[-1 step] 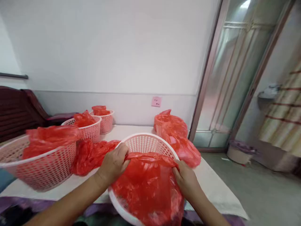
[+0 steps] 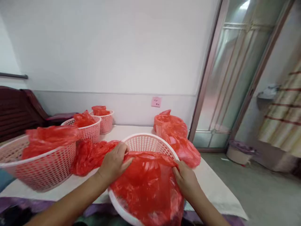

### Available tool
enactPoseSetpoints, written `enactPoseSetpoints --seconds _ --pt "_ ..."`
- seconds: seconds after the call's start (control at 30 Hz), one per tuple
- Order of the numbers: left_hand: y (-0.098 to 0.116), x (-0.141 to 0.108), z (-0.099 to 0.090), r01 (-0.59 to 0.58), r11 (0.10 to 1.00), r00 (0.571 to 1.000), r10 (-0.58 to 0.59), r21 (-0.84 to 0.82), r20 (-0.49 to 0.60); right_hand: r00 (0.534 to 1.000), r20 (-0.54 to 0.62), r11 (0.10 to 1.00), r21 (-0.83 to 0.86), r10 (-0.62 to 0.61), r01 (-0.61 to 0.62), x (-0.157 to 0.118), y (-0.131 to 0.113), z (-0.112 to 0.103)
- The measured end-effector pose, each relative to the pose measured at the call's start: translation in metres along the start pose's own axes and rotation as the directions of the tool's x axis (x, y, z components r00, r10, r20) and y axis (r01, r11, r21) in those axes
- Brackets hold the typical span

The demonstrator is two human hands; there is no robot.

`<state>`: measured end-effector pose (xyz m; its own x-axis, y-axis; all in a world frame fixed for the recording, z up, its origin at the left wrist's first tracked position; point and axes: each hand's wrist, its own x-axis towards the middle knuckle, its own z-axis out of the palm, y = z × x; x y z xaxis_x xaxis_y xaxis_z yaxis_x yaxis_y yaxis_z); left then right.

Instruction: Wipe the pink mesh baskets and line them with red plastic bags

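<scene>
Pinching the gathered edge of a thin, glossy red plastic bag [image 2: 150,185], the left hand [image 2: 115,161] is clamping the film between thumb and fingers, and the right hand [image 2: 187,177] is gripping the same edge at its other end. Between them the film is forming a puckered band, then spreading below into a wrinkled, translucent sheet. The bag is lying in and across the mouth of a round basket [image 2: 143,143], whose smooth pale rim and perforated plastic wall are showing behind it. Just left, a crumpled heap of red plastic [image 2: 91,157] is resting on a matte white cloth [image 2: 216,191]. Beyond it, three tapering pink lattice baskets [image 2: 47,175] are standing in a receding row, red film bunching above their rims. To the right, a loose, billowing red bag [image 2: 181,141] is covering much of another basket [image 2: 159,129]. Behind, a flat pink paper note [image 2: 156,101] is sticking to the smooth white wall [image 2: 117,47], beside a metal-framed glass door [image 2: 230,81].
</scene>
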<state>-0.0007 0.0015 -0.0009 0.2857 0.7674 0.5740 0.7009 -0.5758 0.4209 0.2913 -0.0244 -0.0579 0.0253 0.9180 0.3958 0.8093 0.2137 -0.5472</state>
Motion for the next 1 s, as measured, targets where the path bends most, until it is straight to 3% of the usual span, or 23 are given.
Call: enactPoseSetpoints --seconds 0.1,0.23,0.3,0.4,0.53,0.63,0.8,1.0 --pt "-0.007 -0.002 -0.004 0.041 0.998 0.997 -0.043 -0.044 -0.061 1.000 -0.028 1.000 -0.003 0.004 -0.004 -0.002 -0.002 0.000" --pt "-0.022 -0.015 -0.029 0.161 0.982 0.972 -0.175 -0.095 -0.156 0.999 -0.039 0.999 -0.028 0.022 -0.024 0.001 -0.004 0.000" --pt "-0.030 -0.026 -0.041 0.244 0.964 0.956 -0.258 -0.108 -0.138 0.999 -0.033 0.999 -0.029 0.036 -0.037 0.003 -0.005 0.001" --pt "-0.038 -0.043 -0.046 0.373 0.917 0.925 -0.379 -0.142 -0.020 0.997 -0.046 0.997 -0.029 0.065 -0.066 0.007 -0.005 0.002" --pt "-0.035 -0.057 -0.031 0.546 0.792 0.838 -0.518 -0.274 0.172 0.994 -0.063 0.996 -0.028 0.087 -0.089 0.013 -0.005 0.004" --pt "-0.029 -0.058 -0.017 0.608 0.702 0.793 -0.555 -0.370 0.250 0.994 -0.053 0.995 -0.023 0.097 -0.098 0.017 -0.004 0.006" --pt "-0.029 -0.043 0.004 0.583 0.660 0.798 -0.574 -0.475 0.183 0.989 -0.016 0.983 0.120 0.144 -0.142 0.024 0.005 0.010" --pt "-0.052 -0.006 0.014 0.572 0.641 0.793 -0.593 -0.512 0.142 0.981 0.109 0.889 0.414 0.163 -0.194 0.035 0.005 0.023"
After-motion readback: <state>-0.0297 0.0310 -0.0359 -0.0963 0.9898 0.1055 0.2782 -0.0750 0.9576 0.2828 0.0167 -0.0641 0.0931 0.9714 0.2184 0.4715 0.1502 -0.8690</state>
